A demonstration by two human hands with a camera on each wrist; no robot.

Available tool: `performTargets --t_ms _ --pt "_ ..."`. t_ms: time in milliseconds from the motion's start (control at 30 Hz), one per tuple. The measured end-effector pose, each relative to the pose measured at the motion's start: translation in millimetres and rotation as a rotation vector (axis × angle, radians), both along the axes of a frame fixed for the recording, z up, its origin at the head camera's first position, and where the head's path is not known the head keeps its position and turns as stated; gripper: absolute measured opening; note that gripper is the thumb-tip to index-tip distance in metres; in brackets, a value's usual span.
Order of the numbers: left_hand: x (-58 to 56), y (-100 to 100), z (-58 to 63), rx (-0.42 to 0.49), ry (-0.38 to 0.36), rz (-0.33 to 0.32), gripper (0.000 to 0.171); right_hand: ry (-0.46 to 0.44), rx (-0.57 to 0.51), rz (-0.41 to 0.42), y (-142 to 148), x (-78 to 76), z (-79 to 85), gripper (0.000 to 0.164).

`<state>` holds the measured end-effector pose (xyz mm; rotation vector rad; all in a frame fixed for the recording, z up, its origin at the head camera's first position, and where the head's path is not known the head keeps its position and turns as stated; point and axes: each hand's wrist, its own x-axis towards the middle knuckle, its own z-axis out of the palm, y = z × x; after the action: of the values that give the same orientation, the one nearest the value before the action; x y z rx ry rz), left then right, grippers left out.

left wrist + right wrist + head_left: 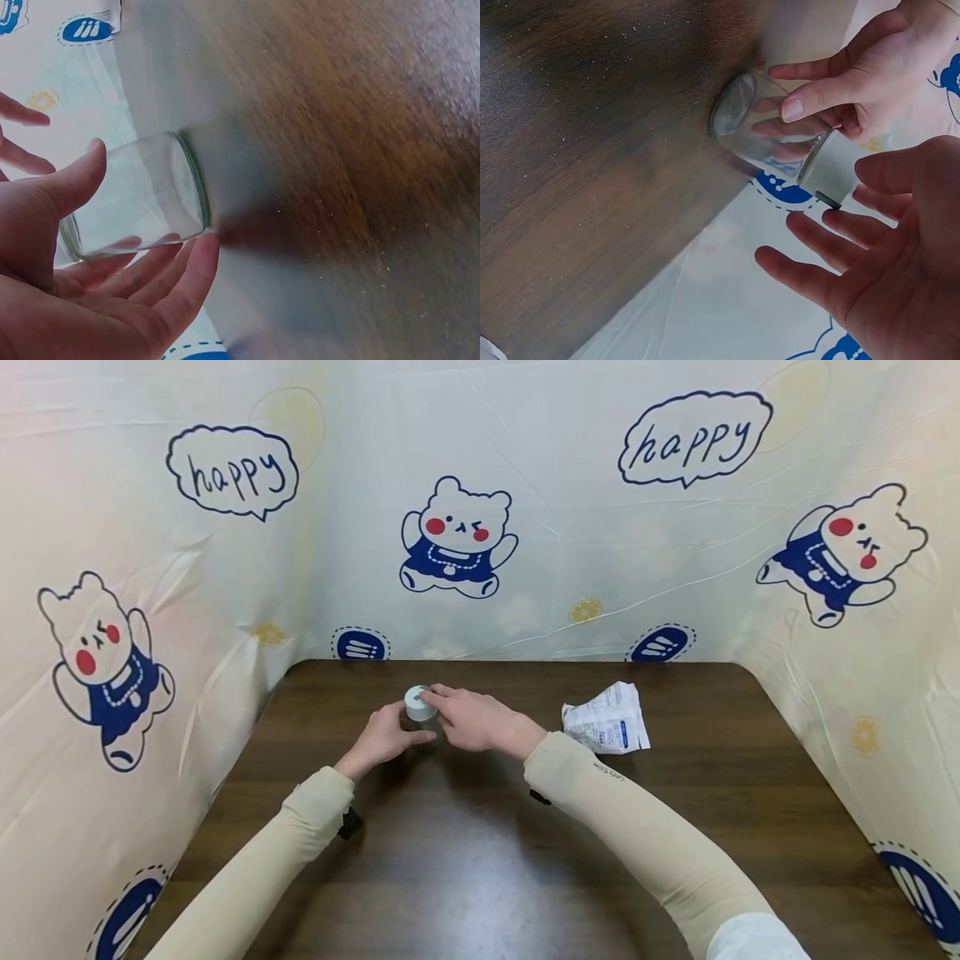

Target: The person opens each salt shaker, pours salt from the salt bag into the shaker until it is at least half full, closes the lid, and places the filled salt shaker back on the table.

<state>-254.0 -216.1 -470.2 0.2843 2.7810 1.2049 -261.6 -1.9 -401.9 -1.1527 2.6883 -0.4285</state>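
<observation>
A clear glass jar (139, 199) with a white cap (419, 702) stands towards the back of the wooden table. My left hand (384, 737) holds the jar's body, its thumb on one side and its fingers round the other, as the left wrist view shows. At the top, my right hand (480, 720) grips the cap (832, 166) between thumb and fingers, while its outer fingers stay spread off the jar. A dark tab shows on the cap's side in the right wrist view. The glass looks see-through, with no contents visible.
A crumpled white printed packet (609, 723) lies on the table (465, 860) behind my right forearm. Patterned cloth walls (555, 485) rise at the back and both sides of the table. Small pale specks dot the wood in the right wrist view.
</observation>
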Motion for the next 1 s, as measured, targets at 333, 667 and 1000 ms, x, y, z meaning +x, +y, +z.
performTargets --t_ms 333,667,1000 --pt "2.4 0.5 -0.1 -0.021 0.043 -0.007 0.059 -0.019 -0.033 0.006 1.8 2.7 1.2 0.054" --pt "7.2 6.8 2.3 -0.018 0.103 -0.011 0.053 0.077 -0.050 -0.028 3.4 5.3 3.8 0.056" --pt "13.7 10.6 6.3 -0.057 0.132 -0.014 0.053 0.114 -0.085 -0.110 -3.1 3.9 -2.3 0.056"
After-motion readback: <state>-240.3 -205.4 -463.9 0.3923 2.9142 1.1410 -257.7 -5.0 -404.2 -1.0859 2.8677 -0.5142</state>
